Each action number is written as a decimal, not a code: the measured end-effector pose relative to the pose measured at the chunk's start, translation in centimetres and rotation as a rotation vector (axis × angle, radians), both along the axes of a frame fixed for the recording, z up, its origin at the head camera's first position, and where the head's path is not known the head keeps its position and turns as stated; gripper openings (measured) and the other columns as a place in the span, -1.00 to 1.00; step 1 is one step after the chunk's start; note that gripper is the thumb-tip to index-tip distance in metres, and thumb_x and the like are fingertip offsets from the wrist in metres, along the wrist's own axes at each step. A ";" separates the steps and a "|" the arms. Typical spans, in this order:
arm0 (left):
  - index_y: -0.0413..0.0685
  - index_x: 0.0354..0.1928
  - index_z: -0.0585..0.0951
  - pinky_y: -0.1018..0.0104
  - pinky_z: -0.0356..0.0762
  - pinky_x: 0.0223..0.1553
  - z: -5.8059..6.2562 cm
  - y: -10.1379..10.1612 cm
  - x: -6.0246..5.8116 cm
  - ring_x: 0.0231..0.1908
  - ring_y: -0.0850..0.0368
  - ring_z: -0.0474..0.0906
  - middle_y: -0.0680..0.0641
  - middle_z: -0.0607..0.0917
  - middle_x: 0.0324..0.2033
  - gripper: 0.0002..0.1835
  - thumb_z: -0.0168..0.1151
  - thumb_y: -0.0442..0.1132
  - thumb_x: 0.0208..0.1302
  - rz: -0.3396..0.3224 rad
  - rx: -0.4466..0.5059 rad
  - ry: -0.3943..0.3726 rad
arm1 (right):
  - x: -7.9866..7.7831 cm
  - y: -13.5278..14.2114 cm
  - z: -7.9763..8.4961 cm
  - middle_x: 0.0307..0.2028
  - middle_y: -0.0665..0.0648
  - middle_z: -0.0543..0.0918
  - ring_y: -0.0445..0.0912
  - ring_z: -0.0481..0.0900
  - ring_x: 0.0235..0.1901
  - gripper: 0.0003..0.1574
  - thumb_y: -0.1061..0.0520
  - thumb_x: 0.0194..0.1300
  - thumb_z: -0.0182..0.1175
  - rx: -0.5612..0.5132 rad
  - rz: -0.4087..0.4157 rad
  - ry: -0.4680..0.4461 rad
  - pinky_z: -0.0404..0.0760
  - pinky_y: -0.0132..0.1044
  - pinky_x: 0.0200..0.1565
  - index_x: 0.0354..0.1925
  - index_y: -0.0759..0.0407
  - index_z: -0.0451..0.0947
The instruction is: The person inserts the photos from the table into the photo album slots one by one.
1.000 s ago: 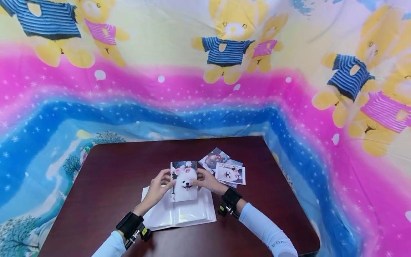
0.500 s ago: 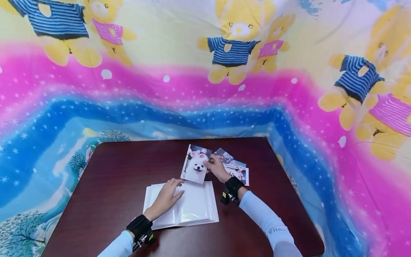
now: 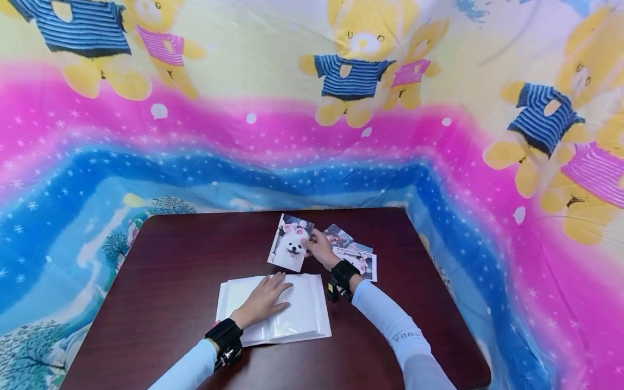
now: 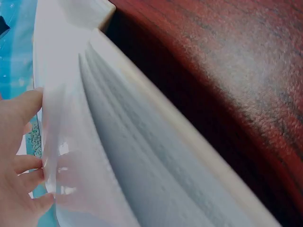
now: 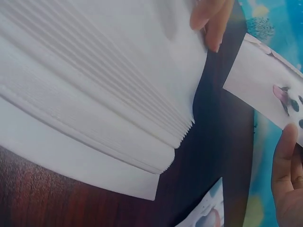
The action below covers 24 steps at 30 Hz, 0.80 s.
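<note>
A white photo album (image 3: 299, 314) with clear page sleeves lies spread out on the dark wooden table. My left hand (image 3: 264, 299) rests on its pages near the middle fold, fingers spread; in the left wrist view the fingertips (image 4: 33, 177) touch the page sleeve. Beyond the album's far edge, my right hand (image 3: 323, 250) pinches the right edge of a photo (image 3: 291, 245) of a white dog with pink flowers on its head. The right wrist view shows the thumb (image 5: 285, 146) on the face of that photo.
Several more photos lie in a loose pile right of the right hand, the top one a white-bordered dog photo (image 3: 362, 261). A patterned cloth (image 3: 273, 135) with bears hangs behind the table (image 3: 195, 249).
Both hands held the dog photo over the album at first. The left hand let go and settled on the pages, while the right hand carried the photo away past the album's far edge.
</note>
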<state>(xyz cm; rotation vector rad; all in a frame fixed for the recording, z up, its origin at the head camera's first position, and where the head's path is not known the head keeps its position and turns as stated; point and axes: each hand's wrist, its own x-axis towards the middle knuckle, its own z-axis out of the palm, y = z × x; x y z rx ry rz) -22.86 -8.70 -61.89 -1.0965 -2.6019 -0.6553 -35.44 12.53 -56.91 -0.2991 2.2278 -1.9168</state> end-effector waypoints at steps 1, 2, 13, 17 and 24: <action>-0.28 0.13 0.54 -0.39 0.29 0.15 0.0 0.0 0.0 0.23 -0.44 0.37 -0.51 0.46 0.18 -0.49 0.40 -0.17 0.21 -0.002 -0.006 0.003 | 0.0 -0.1 -0.2 -0.50 0.09 0.36 -0.06 0.56 -0.45 -0.76 0.22 0.48 0.11 0.004 -0.006 -0.013 0.51 0.35 -0.05 -0.29 0.26 0.26; -0.27 0.12 0.55 -0.38 0.30 0.15 -0.1 0.0 0.1 0.22 -0.43 0.38 -0.50 0.47 0.17 -0.50 0.40 -0.17 0.21 -0.001 -0.012 0.012 | 0.0 -0.2 -0.3 -0.47 0.10 0.41 -0.06 0.56 -0.45 -0.80 0.21 0.48 0.11 0.007 -0.010 -0.022 0.52 0.34 -0.05 -0.25 0.27 0.29; -0.13 0.06 0.61 -0.17 0.38 0.12 -0.5 0.4 0.4 0.15 -0.27 0.43 -0.33 0.54 0.10 -0.54 0.45 -0.10 0.14 0.043 -0.031 0.114 | 0.0 -0.6 -2.0 -0.36 0.16 0.44 -0.06 0.54 -0.41 -0.82 0.30 0.49 0.05 -0.036 -0.040 -0.083 0.69 0.00 -0.22 -0.01 0.36 0.35; -0.13 0.06 0.61 -0.18 0.38 0.11 -0.6 0.4 0.4 0.16 -0.28 0.42 -0.34 0.53 0.11 -0.54 0.46 -0.11 0.15 0.053 -0.027 0.124 | -0.2 -0.4 -2.5 -0.43 0.10 0.31 -0.02 0.55 -0.40 -0.82 0.28 0.49 0.06 0.036 -0.002 -0.098 0.70 -0.11 -0.29 -0.23 0.29 0.23; -0.15 0.18 0.57 -0.33 0.25 0.21 -0.5 0.1 0.4 0.31 -0.30 0.30 -0.40 0.41 0.28 -0.54 0.32 -0.11 0.30 0.070 -0.064 0.010 | -0.7 0.5 -2.4 -0.47 0.11 0.30 0.20 0.55 -0.44 -0.85 0.32 0.47 0.07 0.126 0.007 -0.007 0.64 0.13 -0.22 -0.17 0.35 0.26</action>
